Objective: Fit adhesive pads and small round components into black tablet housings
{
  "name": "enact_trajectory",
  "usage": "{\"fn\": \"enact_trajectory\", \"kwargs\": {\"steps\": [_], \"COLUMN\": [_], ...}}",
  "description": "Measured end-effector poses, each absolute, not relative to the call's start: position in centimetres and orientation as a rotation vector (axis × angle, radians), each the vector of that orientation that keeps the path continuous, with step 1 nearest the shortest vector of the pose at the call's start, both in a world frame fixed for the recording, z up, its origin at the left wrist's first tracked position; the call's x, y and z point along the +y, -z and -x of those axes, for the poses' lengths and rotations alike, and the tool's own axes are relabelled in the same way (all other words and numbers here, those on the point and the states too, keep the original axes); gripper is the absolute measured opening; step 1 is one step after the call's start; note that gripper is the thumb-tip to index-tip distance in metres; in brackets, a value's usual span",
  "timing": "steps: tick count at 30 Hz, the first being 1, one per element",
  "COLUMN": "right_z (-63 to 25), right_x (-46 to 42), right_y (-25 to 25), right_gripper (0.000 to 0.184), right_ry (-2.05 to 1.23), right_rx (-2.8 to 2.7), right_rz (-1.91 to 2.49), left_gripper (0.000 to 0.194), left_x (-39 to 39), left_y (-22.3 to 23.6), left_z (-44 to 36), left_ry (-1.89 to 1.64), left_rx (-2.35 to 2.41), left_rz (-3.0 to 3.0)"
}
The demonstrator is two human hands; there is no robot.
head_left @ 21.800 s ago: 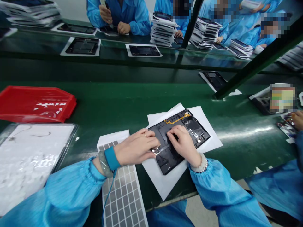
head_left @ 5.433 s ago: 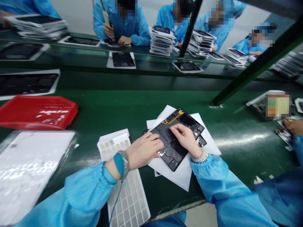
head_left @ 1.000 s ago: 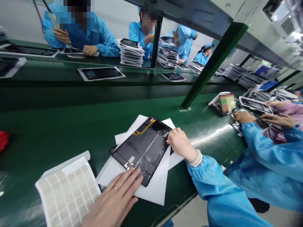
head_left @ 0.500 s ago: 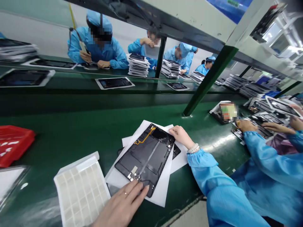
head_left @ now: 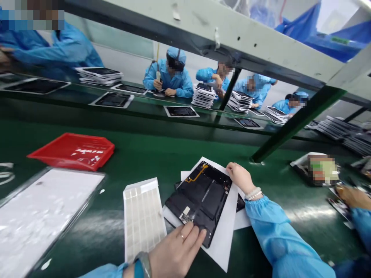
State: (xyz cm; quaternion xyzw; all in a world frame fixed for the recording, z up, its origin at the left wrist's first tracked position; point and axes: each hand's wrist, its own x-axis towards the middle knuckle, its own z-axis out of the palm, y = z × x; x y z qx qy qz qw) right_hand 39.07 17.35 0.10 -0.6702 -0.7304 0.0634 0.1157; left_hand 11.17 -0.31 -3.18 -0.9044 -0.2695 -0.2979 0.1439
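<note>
A black tablet back panel [head_left: 203, 197] with an orange flex cable lies on a white paper sheet [head_left: 224, 235] on the green belt. My left hand [head_left: 176, 253] rests on its near corner, fingers stretched flat. My right hand [head_left: 240, 177] holds the panel's far right edge, fingers curled over it. Under this sheet lies a second panel [head_left: 240, 202] on another sheet. A white sheet of small square pads [head_left: 143, 218] lies just left of the panel.
A red tray [head_left: 72, 150] sits at the left, with a white sheet in a clear tray [head_left: 37, 208] in front of it. A green post [head_left: 290, 127] slants up at the right. Across the belt, people in blue coats work beside stacked panels [head_left: 203, 96]. A neighbour's hand [head_left: 352, 195] is at far right.
The view has swung left and tilted up. Both hands stay on the panel, which has shifted slightly right on the belt; the red tray has come fully back into view.
</note>
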Motion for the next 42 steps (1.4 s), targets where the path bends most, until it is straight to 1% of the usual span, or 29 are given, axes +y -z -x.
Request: {"fn": "enact_trajectory", "kwargs": {"steps": [2,4,9,11,15,18,20,22,28,33,38,40,42], "right_z": [-38.6,-38.3,-37.8,-37.5,-36.6,-35.7,-35.0,-33.9,-27.9,-22.6,-21.3,-21.2,-20.8], "right_x": [17.7,18.5,20.6,20.8,20.6,21.1,22.1,23.7,31.0,35.4,35.5,34.6,33.5], "right_y": [-0.5,-0.8,-1.5,-1.8,-2.4,-3.1,-3.5,-3.7,-2.6,-1.1,-0.1,0.3,0.8], "right_gripper": [0.023,0.026,0.039,0.043,0.05,0.051,0.053,0.051,0.029,0.032,0.034,0.03,0.023], "right_ry": [-0.258,-0.401,-0.932,-1.096,-1.268,-1.349,-1.369,-1.345,-1.114,-0.855,-0.505,-0.389,-0.306], "right_rx": [-2.114,-2.101,-2.075,-2.021,-1.838,-1.741,-1.705,-1.684,-1.678,-1.761,-1.961,-2.108,-2.295], "right_rz": [1.968,1.96,1.861,1.776,1.606,1.497,1.432,1.38,1.379,1.501,1.579,1.554,1.491], "left_gripper": [0.043,0.043,0.039,0.038,0.039,0.043,0.043,0.039,0.028,0.022,0.023,0.024,0.024], "left_x": [-0.1,0.3,1.4,1.7,1.9,2.4,3.2,4.0,4.4,4.0,3.6,3.5,3.3], "left_y": [2.2,1.1,-1.3,-1.7,-1.2,-0.5,-0.3,-0.5,-1.4,-1.0,-0.2,-0.1,0.0], "left_z": [-10.8,-10.2,-8.5,-7.9,-6.4,-4.6,-3.2,-1.9,0.1,-0.4,-1.2,-1.5,-1.8], "left_ry": [0.929,0.977,0.973,0.952,0.949,0.948,0.915,0.91,0.986,1.018,1.11,1.144,1.167], "left_rx": [-0.772,-0.75,-0.648,-0.604,-0.601,-0.691,-0.747,-0.808,-1.015,-1.084,-1.062,-1.075,-1.087], "left_rz": [2.565,2.53,2.51,2.513,2.487,2.487,2.448,2.354,2.119,2.12,2.214,2.241,2.267]}}
